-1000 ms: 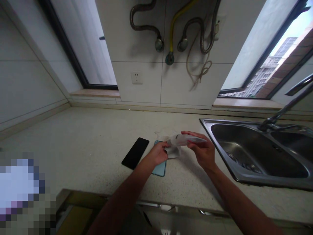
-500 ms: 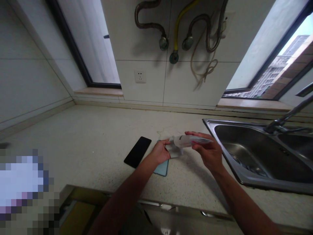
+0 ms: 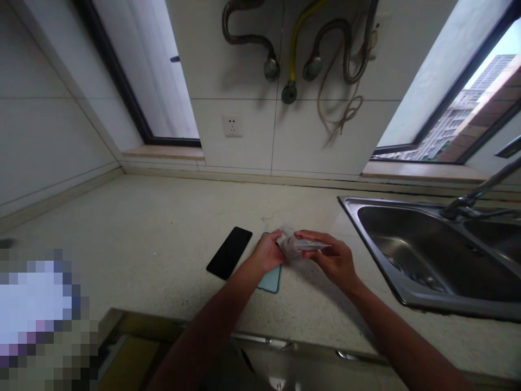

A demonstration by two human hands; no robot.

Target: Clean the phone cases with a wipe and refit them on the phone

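Observation:
My left hand (image 3: 268,253) is closed on the left end of a crinkled, whitish see-through plastic packet (image 3: 290,244). The fingers of my right hand (image 3: 331,256) pinch the packet's flatter right part, which points to the right. What is inside the packet cannot be made out. Beneath my left hand and wrist, partly covered, is a flat light-blue rectangle with a dark rim (image 3: 270,280), like a phone case or the back of a phone. A black smartphone (image 3: 230,253) lies face up on the counter, left of my left hand.
The speckled pale countertop (image 3: 163,217) runs along a tiled wall. To the right is a steel double sink (image 3: 407,260) with a faucet (image 3: 464,203). A wall socket (image 3: 232,126) and hoses with valves (image 3: 272,68) are above. Open drawers or cabinets (image 3: 134,358) sit below the front edge.
My right hand has moved left and slightly down, bringing its part of the packet closer to my left hand. The plastic between the hands is now more bunched. My left hand has stayed nearly in place.

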